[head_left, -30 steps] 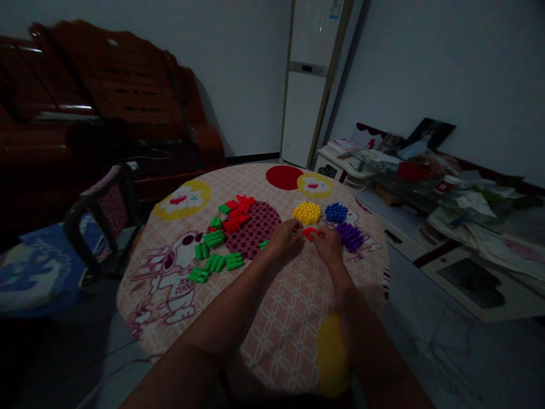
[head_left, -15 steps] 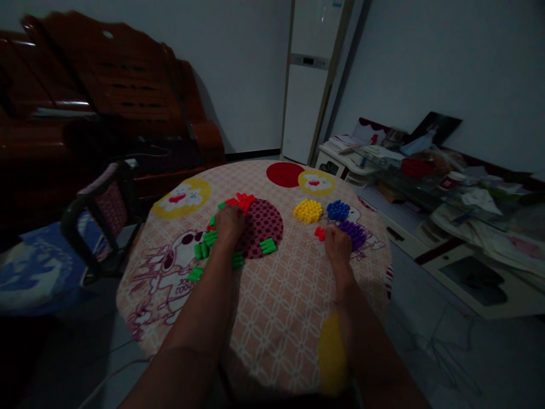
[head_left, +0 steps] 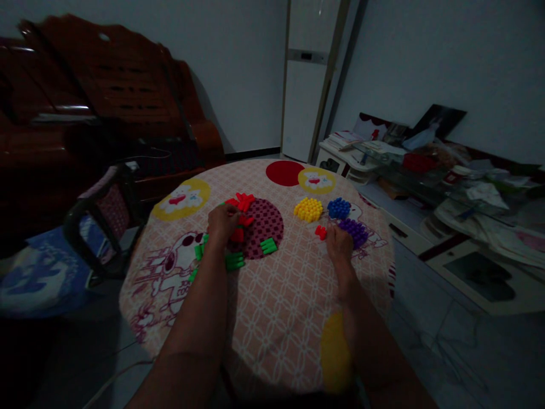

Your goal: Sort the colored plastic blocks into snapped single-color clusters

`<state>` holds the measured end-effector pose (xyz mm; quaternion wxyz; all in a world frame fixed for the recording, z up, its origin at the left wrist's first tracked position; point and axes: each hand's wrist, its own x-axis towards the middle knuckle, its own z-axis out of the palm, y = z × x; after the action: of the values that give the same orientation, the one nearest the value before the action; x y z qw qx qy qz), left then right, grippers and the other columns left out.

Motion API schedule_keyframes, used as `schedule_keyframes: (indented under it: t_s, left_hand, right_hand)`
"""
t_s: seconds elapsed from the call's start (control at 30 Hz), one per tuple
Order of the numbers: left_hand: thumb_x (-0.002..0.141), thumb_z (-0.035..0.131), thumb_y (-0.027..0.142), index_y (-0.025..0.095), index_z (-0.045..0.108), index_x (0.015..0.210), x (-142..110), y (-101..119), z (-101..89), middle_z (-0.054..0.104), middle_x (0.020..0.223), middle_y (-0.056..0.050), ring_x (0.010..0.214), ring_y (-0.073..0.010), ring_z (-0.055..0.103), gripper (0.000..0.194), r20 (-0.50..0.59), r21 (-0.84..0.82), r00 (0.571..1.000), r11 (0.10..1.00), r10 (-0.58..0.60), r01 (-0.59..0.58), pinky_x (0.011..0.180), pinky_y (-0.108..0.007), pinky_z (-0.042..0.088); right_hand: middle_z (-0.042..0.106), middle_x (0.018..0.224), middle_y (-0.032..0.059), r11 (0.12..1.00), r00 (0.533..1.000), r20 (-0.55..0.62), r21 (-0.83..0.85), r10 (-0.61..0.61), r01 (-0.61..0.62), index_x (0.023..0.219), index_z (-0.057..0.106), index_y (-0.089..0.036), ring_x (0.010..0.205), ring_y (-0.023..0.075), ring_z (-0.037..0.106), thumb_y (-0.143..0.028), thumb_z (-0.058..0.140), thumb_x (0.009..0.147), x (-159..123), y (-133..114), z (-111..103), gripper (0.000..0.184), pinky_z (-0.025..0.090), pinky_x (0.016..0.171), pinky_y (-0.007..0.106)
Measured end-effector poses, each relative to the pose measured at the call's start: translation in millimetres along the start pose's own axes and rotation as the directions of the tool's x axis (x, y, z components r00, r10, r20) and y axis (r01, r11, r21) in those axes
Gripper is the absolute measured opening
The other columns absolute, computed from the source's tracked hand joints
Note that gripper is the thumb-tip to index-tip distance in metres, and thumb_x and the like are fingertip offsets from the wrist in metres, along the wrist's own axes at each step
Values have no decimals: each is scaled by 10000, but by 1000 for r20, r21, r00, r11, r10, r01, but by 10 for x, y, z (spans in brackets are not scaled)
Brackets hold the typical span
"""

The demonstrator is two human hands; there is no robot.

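Observation:
My left hand [head_left: 223, 223] reaches into the pile at the left of the round table, its fingers pinched over red plastic building pieces [head_left: 244, 201]. Whatever lies between those fingertips is hidden. Green building pieces [head_left: 234, 261] lie beside and partly beneath that wrist. A separate green piece [head_left: 268, 246] rests on the dark red circle. On the right, my right hand [head_left: 339, 241] rests on the cloth with curled fingers, its grip hidden. A small red piece [head_left: 321, 232] sits just left of its fingertips. Close by are a purple cluster [head_left: 354, 233], a blue cluster [head_left: 339, 208] and a yellow cluster [head_left: 309, 209].
A patterned cloth [head_left: 276, 318] covers the table. To the left stand a chair [head_left: 100, 221] and a wooden sofa [head_left: 114, 96]. At the right is a low cabinet [head_left: 468, 267] heaped with papers and bags. A tall white unit [head_left: 304, 108] stands in the corner.
My left hand has gone from beside my right hand to the red and green pile, then slightly further left. The red piece near my right hand now lies uncovered; my right hand has moved slightly right.

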<state>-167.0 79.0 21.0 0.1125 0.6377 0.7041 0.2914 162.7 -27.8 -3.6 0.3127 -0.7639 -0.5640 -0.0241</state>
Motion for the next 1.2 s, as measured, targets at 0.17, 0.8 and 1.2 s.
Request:
schedule_keyframes:
  t_s: [0.17, 0.8, 1.2]
  left_hand:
    - [828, 592, 330, 190, 751, 1061, -8, -80, -20, 747, 1046, -114, 991, -295, 673, 315, -35, 36, 998, 998, -44, 45, 924, -394, 499]
    - [795, 593, 242, 151, 685, 908, -513, 1021, 488, 698, 808, -29, 741, -161, 614, 172, 190, -398, 910, 876, 368, -271, 707, -269, 460]
    - [790, 606, 191, 164, 670, 873, -774, 1313, 887, 671, 805, -26, 724, -146, 594, 108, 178, -631, 878, 736, 444, -244, 697, -264, 477]
  right_hand:
    - [702, 733, 107, 1000, 1000, -8, -1, 4, -4, 784, 710, -153, 638, 173, 549, -355, 359, 1002, 3, -7, 7, 461, 296, 621, 286]
    - [653, 668, 78, 993, 1000, -11, 118, -21, 22, 721, 659, -172, 620, 171, 514, -410, 284, 993, 23, 65, 46, 521, 301, 627, 291]
    - [661, 670, 75, 981, 1000, 20, 196, -4, 0, 733, 674, -174, 620, 175, 528, -418, 316, 982, 44, 76, 76, 500, 335, 622, 286]
